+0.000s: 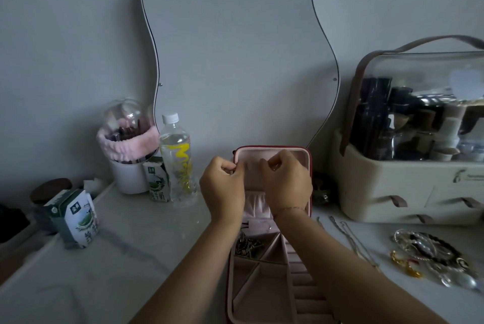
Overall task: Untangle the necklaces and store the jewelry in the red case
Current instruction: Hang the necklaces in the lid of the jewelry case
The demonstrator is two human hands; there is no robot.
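Observation:
The red case [310,163] lies open in front of me, its pink-lined lid upright against the wall. Both hands are raised in front of the lid. My left hand [222,187] has its fingers curled and pinches something small at the lid's left edge, too thin to make out. My right hand [286,179] is curled the same way near the lid's middle; what it holds is hidden. One compartment of the tray holds dark small jewelry [246,245]. Thin chain necklaces [351,239] lie on the table to the right, next to a pile of pearl and gold jewelry [429,255].
A beige cosmetics organizer [408,190] with a clear lid stands at the right. At the left are a water bottle [176,158], two milk cartons [76,216], and a brush holder with a pink band [128,145]. A wavy mirror [235,48] hangs on the wall behind.

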